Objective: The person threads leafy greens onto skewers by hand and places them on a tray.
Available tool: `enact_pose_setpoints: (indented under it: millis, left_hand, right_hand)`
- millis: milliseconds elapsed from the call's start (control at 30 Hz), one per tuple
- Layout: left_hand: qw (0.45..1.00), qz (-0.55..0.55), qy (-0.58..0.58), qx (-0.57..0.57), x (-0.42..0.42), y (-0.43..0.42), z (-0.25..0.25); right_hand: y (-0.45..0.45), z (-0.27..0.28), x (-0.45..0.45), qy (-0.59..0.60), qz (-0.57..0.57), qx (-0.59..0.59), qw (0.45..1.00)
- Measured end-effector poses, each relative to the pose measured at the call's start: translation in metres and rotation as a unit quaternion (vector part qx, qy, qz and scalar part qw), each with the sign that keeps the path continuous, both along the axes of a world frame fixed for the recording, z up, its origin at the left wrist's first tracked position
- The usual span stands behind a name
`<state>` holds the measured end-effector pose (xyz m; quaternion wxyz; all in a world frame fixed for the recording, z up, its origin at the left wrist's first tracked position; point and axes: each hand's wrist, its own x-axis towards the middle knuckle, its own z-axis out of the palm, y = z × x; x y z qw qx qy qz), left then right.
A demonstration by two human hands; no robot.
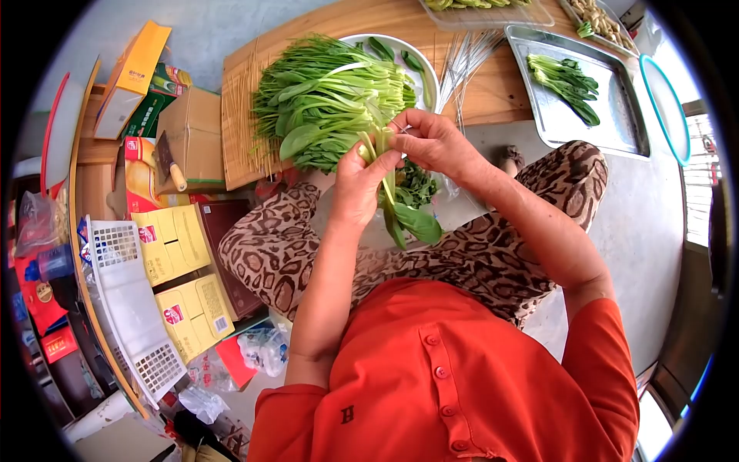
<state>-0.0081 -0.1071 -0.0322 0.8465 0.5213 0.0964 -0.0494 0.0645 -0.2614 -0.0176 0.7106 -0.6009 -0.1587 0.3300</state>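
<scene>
My left hand (360,183) is closed around the pale stems of a few leafy greens (416,222), whose dark leaves hang down between my knees. Close against it, my right hand (437,145) pinches what looks like a thin metal skewer at the stem ends; most of it is hidden by my fingers. Just beyond both hands lies a large heap of leafy greens (339,96) on the wooden table (331,19). Below the hands, more dark leaves (416,185) sit in something I cannot make out.
Behind the heap is a white plate (433,77). Metal skewers (469,65) lie beside it, bamboo skewers (240,115) at the left. A metal tray (616,115) carries a bunch of greens (564,83). A knife (169,160) rests on a cardboard box (196,127); a white basket (127,300) stands left.
</scene>
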Motion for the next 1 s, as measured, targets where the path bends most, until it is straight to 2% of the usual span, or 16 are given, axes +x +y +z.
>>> enact_pose_setpoints:
  millis: [133, 333, 433, 500, 867, 933, 1000]
  left_hand:
    - [0.999, -0.023, 0.003, -0.023, -0.004, 0.004, 0.006]
    - [0.999, -0.025, 0.004, -0.036, -0.008, 0.006, 0.007]
    - [0.996, -0.001, 0.031, -0.085, -0.010, 0.008, 0.001]
    - [0.999, 0.008, 0.022, -0.038, -0.010, 0.008, 0.000]
    - [0.998, 0.037, 0.003, 0.041, -0.011, 0.004, -0.002]
    - [0.992, 0.068, -0.019, 0.105, -0.011, 0.006, -0.004]
    - [0.992, 0.072, -0.024, 0.099, -0.010, 0.006, -0.004]
  right_hand:
    - [-0.004, 0.007, 0.000, 0.019, 0.036, 0.039, 0.998]
    - [-0.004, 0.010, 0.000, 0.000, 0.056, 0.025, 0.998]
    - [-0.005, 0.004, 0.002, 0.003, 0.060, 0.017, 0.998]
    - [-0.005, 0.005, 0.000, -0.002, 0.062, 0.014, 0.998]
    - [-0.003, -0.012, 0.000, -0.006, 0.030, -0.011, 0.999]
    - [-0.004, -0.017, 0.002, -0.026, 0.027, -0.024, 0.999]
    - [-0.004, -0.017, 0.002, -0.024, 0.023, -0.025, 0.999]
